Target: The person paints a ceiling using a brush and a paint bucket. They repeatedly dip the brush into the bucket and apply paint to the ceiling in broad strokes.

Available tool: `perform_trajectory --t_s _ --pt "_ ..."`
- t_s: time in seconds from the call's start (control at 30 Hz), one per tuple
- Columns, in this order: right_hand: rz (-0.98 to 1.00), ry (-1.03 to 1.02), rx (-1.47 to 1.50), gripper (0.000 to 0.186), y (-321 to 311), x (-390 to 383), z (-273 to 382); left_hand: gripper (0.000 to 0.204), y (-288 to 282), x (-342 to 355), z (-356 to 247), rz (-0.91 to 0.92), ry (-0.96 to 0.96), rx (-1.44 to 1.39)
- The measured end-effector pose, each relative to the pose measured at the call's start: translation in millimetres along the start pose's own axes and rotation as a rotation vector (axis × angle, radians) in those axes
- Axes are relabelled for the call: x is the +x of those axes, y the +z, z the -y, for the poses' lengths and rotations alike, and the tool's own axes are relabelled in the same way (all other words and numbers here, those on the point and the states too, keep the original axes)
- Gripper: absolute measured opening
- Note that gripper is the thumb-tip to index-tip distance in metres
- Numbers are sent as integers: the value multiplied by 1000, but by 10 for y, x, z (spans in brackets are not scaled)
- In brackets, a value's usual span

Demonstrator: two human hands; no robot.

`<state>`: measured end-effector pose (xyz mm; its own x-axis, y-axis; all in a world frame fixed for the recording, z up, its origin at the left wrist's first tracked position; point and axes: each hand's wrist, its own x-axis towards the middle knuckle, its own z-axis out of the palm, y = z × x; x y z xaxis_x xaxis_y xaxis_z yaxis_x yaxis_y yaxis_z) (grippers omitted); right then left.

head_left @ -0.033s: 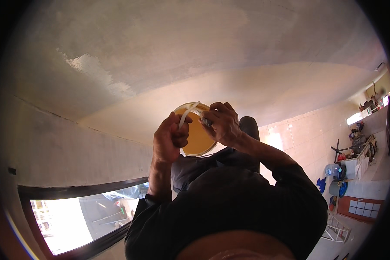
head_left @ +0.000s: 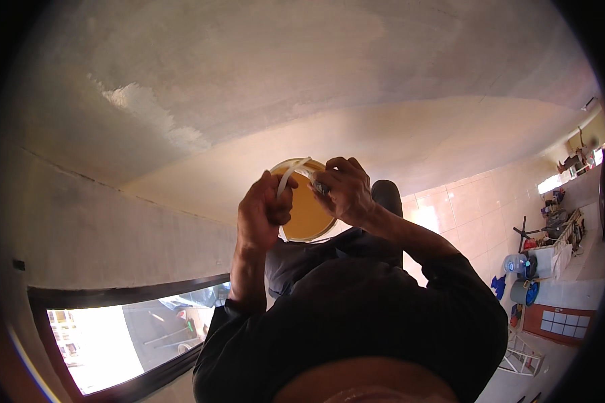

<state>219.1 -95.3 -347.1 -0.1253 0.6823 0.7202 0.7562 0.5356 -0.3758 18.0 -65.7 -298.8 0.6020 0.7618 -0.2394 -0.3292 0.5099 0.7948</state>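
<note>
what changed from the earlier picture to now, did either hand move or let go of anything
Nothing visibly moved or was let go. The left hand still holds the curved white strip, the right hand a dark object, both at the bucket.

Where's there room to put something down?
Tiled floor looks bare between the right knee and the blue-tinted jug. It's crowded around that jug and the blue bundle, and tight between the left hand and right hand, over the round yellow container.
</note>
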Motion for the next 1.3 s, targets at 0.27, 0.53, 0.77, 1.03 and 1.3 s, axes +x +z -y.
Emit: perform_trajectory --t_s 0.27,0.53,0.77,1.03,1.3 --pt "-12 322 437 15 -49 -51 68 58 57 129 -60 85 55 3" --pt "161 530 537 21 -398 -11 13 61 -42 147 -11 -21 19 -102" --pt "-564 430 639 13 -1698 342 -832 64 -4 76 4 -15 135 -85" --pt "-1035 -133 753 23 -3157 2419 -1068 64 56 105 36 -94 161 -27" --pt "-998 -319 755 26 -3583 3639 -1057 64 135 64 -20 -144 162 -37"
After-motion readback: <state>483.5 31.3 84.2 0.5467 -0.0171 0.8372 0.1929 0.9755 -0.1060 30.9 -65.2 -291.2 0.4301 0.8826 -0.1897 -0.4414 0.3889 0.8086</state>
